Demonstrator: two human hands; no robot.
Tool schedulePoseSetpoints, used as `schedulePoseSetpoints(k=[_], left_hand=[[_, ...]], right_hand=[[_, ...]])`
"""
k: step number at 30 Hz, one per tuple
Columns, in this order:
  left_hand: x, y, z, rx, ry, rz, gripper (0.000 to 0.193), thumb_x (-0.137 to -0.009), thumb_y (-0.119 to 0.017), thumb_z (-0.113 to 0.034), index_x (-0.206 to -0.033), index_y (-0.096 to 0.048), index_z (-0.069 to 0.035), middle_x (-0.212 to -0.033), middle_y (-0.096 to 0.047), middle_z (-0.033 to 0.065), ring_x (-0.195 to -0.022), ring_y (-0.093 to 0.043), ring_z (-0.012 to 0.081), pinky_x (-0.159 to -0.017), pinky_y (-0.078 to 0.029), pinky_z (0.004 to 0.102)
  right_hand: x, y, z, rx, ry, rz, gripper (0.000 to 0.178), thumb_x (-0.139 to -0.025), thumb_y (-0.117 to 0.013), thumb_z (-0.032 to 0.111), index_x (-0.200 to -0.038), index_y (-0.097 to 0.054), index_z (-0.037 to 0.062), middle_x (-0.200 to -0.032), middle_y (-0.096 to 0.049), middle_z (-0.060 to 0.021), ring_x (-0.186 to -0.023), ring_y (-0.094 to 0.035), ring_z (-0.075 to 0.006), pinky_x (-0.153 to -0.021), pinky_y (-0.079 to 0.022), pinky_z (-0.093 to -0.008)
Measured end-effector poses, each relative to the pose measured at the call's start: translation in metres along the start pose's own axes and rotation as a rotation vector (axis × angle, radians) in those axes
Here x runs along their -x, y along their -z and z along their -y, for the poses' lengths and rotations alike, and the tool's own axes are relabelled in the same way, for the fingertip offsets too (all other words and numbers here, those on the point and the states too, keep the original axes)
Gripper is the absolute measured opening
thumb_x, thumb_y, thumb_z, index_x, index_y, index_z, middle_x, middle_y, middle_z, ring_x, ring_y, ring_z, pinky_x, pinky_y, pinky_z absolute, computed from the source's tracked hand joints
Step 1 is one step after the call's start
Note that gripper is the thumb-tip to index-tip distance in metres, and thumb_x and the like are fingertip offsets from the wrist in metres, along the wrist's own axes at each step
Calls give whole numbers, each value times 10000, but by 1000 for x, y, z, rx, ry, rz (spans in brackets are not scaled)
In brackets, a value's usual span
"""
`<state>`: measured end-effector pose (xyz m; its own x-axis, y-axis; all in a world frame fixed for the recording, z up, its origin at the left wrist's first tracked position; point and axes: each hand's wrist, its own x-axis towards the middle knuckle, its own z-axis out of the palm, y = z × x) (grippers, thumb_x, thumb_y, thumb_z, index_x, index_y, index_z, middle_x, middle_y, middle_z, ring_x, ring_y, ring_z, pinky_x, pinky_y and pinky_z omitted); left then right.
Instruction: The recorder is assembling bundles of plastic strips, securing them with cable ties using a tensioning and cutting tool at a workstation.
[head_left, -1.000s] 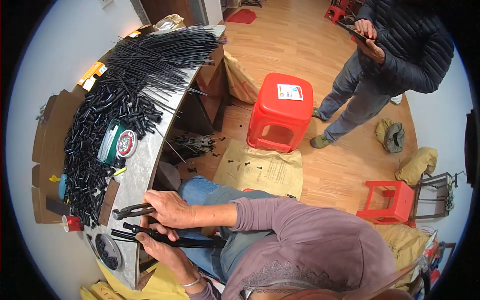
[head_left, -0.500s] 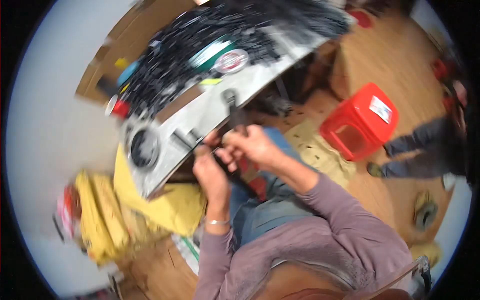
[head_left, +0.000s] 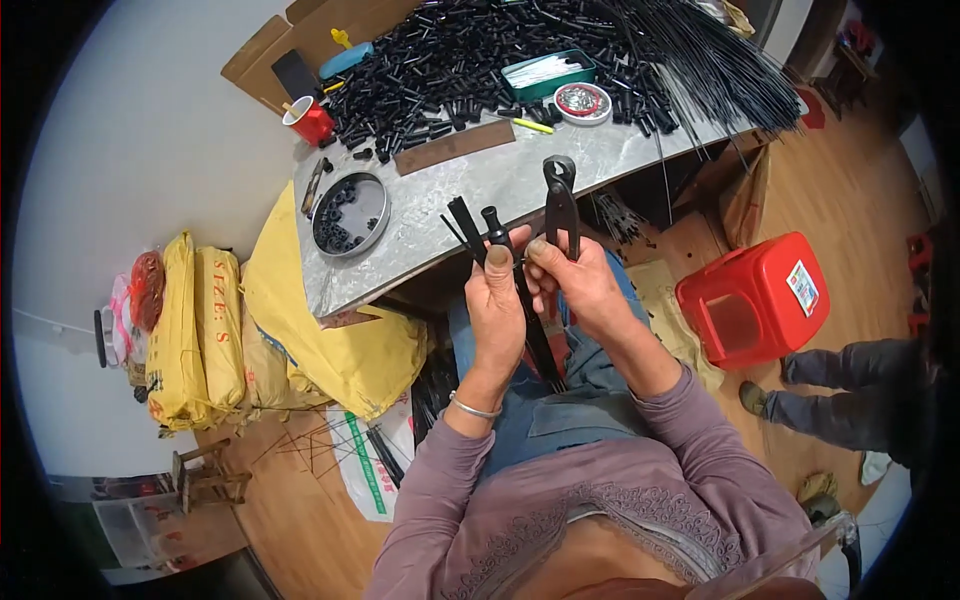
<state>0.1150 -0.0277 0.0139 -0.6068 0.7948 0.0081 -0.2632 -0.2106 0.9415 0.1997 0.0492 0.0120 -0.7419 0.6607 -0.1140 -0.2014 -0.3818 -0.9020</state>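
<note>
Both my hands are close together just over the table's near edge, above my lap. My left hand (head_left: 497, 315) is closed, thumb up, on a bundle of thin black strips (head_left: 463, 225) and a black flared tube (head_left: 493, 222). My right hand (head_left: 595, 290) grips dark metal pincers (head_left: 562, 205) by the handles, the rounded jaws pointing away from me. Its thumb and fingertips meet near the left fingers; whether they pinch a small part there is hidden. Longer black strips (head_left: 540, 350) hang below the hands toward my lap.
A heap of short black tubes (head_left: 430, 75) covers the far side of the table (head_left: 440, 195), beside long black rods (head_left: 700, 65). Nearer are a round tin (head_left: 384, 220) of black rings and a brown bar (head_left: 455, 147). A red stool (head_left: 775, 300) and another person's legs (head_left: 850, 385) are right.
The view has swung and become sharp, so table and stool appear shifted. My hands keep hold of the pincers and black pieces and appear farther right in the picture.
</note>
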Motion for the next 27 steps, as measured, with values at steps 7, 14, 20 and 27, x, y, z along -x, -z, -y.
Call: schedulePoseSetpoints(k=[7, 14, 20, 27], left_hand=[[7, -9, 1, -159, -91, -76, 434, -1015, -392, -332, -753, -563, -31, -605, -520, -4, -511, -480, 72, -452, -366, 221], [15, -28, -3, -54, -32, -26, 595, -963, -425, -504, -1135, -548, 52, -724, -470, 10, -562, -430, 89, -464, -333, 223], [7, -24, 6, -104, -69, -36, 613, -959, -424, -515, -1147, -522, 60, -1033, -564, 114, -971, -559, 202, -845, -461, 327], [11, -18, -1, -32, 13, -108, 486, -990, -379, -458, -1081, -533, -5, -809, -507, 38, -595, -471, 109, -440, -382, 234]], right_hand=[[-1, -9, 0, -12, 27, -136, 239, -929, -519, 250, -944, -608, 29, -620, -538, -12, -433, -445, -61, -352, -371, -209], [-3, -9, 10, -2, 176, -236, 191, -911, -546, 209, -896, -484, 29, -693, -596, -48, -379, -470, -83, -284, -359, -244], [-12, 2, 7, 901, 832, -548, 184, -705, -659, 40, -820, -516, 27, -718, -592, -96, -659, -616, -290, -577, -494, -391], [5, 0, 18, 457, 381, -186, 120, -787, -622, 44, -868, -542, 9, -729, -574, -110, -514, -623, -226, -438, -499, -353]])
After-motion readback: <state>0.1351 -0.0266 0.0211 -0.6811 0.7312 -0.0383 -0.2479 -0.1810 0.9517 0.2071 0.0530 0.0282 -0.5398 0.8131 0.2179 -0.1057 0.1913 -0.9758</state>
